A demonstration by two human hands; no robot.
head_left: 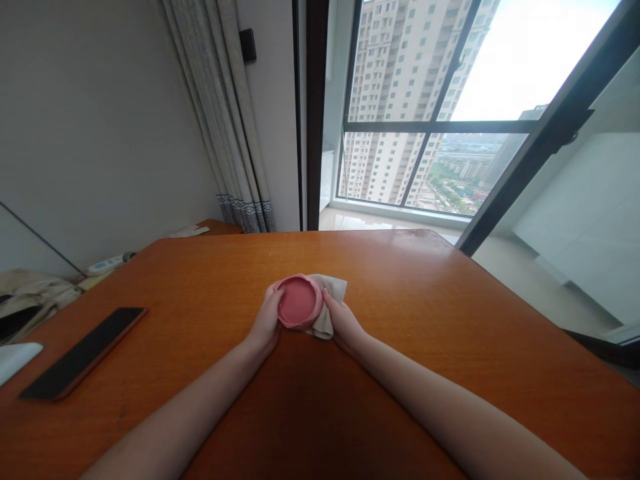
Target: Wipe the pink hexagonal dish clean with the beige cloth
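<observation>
Both hands hold a pink round dish over the middle of the wooden table. Its round face, with a raised ring, is turned towards me, and its outer edge looks faceted. My left hand is closed on the dish's left side, thumb on the rim. On the other side, my right hand grips a light grey-beige cloth and presses it against the dish's right edge. Part of the cloth is hidden behind the dish. Fingers under the dish are out of sight.
The brown wooden table spreads all around the hands. A long black flat slab lies on its left side, near a white object. Past the left edge are a power strip and rumpled fabric. A curtain and windows stand beyond.
</observation>
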